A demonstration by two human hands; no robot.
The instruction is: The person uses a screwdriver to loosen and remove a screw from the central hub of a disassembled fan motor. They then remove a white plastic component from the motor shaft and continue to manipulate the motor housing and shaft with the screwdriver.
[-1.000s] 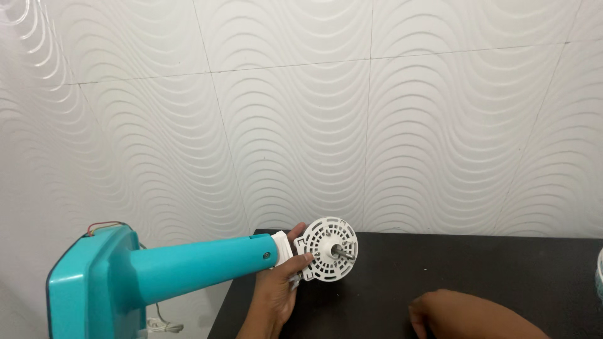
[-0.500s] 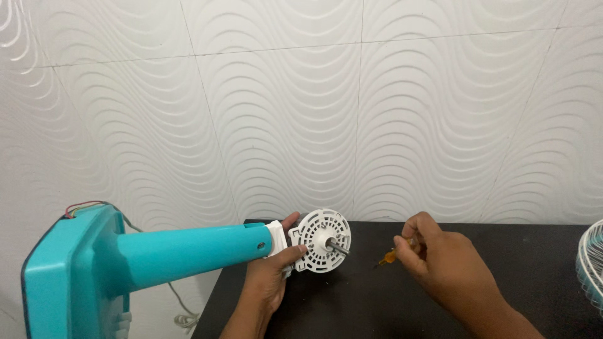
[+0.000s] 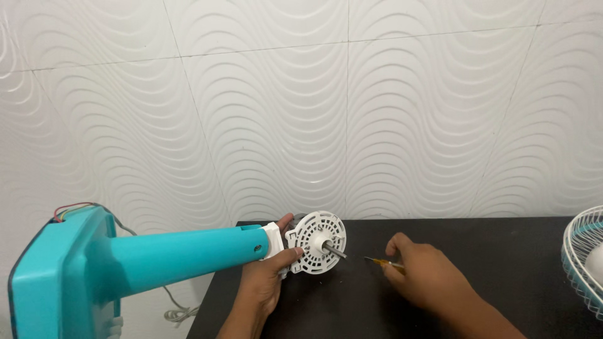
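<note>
While our left hand (image 3: 267, 276) clasps the white motor housing (image 3: 316, 242) over the black counter (image 3: 502, 263), our right hand (image 3: 422, 271) pinches what looks like a yellow-handled screwdriver (image 3: 383, 262).

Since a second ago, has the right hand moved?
Yes. The right hand was low at the near edge of the black table; it has come up and toward the white motor disc, its fingers now pinching a small yellow screwdriver.

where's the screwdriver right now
In the head view the screwdriver is low and right of centre, pinched in the right hand over the black table, its tip pointing left toward the white motor housing that the left hand steadies.
</note>
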